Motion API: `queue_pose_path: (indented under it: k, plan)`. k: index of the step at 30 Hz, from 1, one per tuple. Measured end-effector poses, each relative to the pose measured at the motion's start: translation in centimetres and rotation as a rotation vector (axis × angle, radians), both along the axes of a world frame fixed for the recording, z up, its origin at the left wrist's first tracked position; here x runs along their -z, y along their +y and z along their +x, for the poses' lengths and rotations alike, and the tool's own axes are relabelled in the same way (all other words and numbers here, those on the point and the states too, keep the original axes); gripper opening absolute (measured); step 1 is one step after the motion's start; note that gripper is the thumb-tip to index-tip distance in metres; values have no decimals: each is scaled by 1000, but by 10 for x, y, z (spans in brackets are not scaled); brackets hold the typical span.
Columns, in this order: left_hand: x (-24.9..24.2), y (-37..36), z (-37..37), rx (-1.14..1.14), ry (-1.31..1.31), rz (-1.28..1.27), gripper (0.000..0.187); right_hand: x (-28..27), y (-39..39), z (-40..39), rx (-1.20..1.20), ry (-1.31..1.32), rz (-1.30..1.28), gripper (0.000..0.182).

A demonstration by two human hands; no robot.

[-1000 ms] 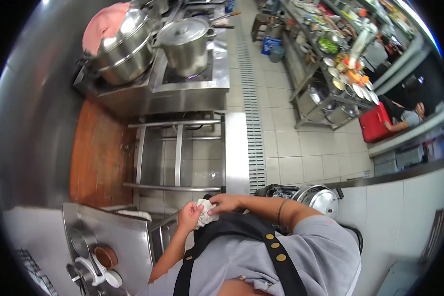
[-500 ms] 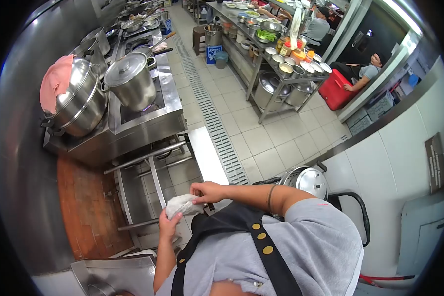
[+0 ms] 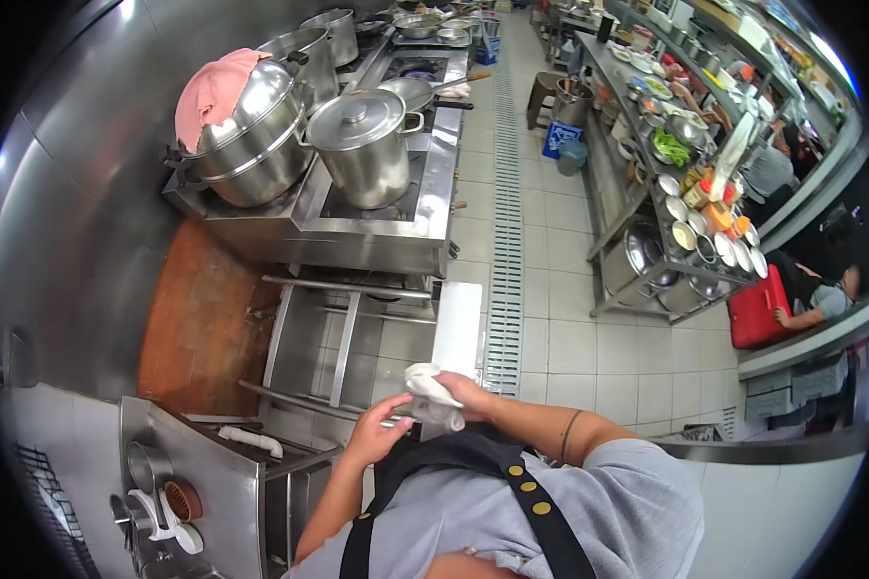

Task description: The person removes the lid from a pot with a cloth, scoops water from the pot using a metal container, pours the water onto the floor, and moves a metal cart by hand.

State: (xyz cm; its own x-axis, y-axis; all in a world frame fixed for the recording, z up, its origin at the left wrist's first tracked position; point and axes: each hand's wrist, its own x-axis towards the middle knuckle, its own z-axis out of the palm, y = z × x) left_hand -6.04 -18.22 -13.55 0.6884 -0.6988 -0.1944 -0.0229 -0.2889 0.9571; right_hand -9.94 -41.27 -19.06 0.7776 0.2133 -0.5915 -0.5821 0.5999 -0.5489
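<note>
1. From my view, the steel stove (image 3: 357, 246) is the largest thing; a steamer pot (image 3: 246, 150), partly draped with a pink cloth (image 3: 217, 92), and a lidded pot (image 3: 359, 159) stand on it.
2. Across the floor drain, right of the stove, I see the prep table (image 3: 637, 207), with bowls, bottles and green leaves on top and large pots underneath.
3. On the near side of the stove is an open metal frame (image 3: 346, 352), with a white panel (image 3: 458, 333) along its right side.
4. Nearer to me than the stove, at lower left, a steel table (image 3: 217, 478) carries a brown bowl (image 3: 182, 501) and white utensils.
5. My right hand (image 3: 468, 394), on the near side of the stove, is closed around part of the white cloth. My left hand (image 3: 377, 434) is partly open, fingers spread beside the cloth's lower part; I cannot tell whether they touch it.
6. The white cloth (image 3: 433, 386) is between my hands, also on the stove's near side. It looks soft and crumpled, bunched and bright above, with a thinner, greyer fold hanging below.
</note>
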Motion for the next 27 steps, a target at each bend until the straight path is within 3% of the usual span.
queue_pose_path:
  k: [2, 5, 7, 9, 10, 12, 13, 15, 16, 18, 21, 22, 25, 26, 27]
  plan:
    - [6, 4, -6, -243, 50, -4, 40, 7, -26, 5, 10, 45, -101, 40]
    - [14, 30, -12, -354, 88, 16, 38, -2, -61, 17, 107, -11, -26, 44]
    - [17, 52, -19, -383, 96, 30, 37, -4, -84, 35, 124, -52, 178, 41]
    - [16, 67, -21, -421, 108, 35, 37, -38, -88, 55, 270, -69, 189, 42]
    - [15, 74, -25, -457, 109, 31, 37, -37, -92, 72, 321, -221, 127, 38]
    - [28, 92, -33, -523, 111, 7, 36, -45, -109, 111, 341, -384, -157, 34]
    - [32, 96, -34, -578, 113, -3, 35, -53, -121, 136, 357, -447, -173, 32]
    - [26, 92, -38, -646, 113, 13, 33, -98, -138, 185, 351, -506, -394, 28]
    - [33, 94, -43, -680, 124, 56, 32, -99, -153, 222, 377, -675, -510, 26]
    - [41, 91, -46, -738, 134, 96, 31, -143, -167, 287, 393, -807, -567, 23]
    - [34, 72, -46, -732, 120, 176, 31, -199, -185, 391, 399, -1056, -1260, 34]
    - [27, 64, -44, -733, 116, 212, 32, -224, -180, 417, 462, -1264, -1414, 36]
    - [17, 38, -39, -806, 112, 269, 34, -240, -170, 508, 291, -1250, -1754, 43]
    - [21, 34, -43, -868, 109, 270, 34, -242, -165, 532, 276, -1267, -1735, 43]
    - [23, 29, -47, -926, 109, 273, 35, -243, -160, 551, -80, -1160, -1933, 45]
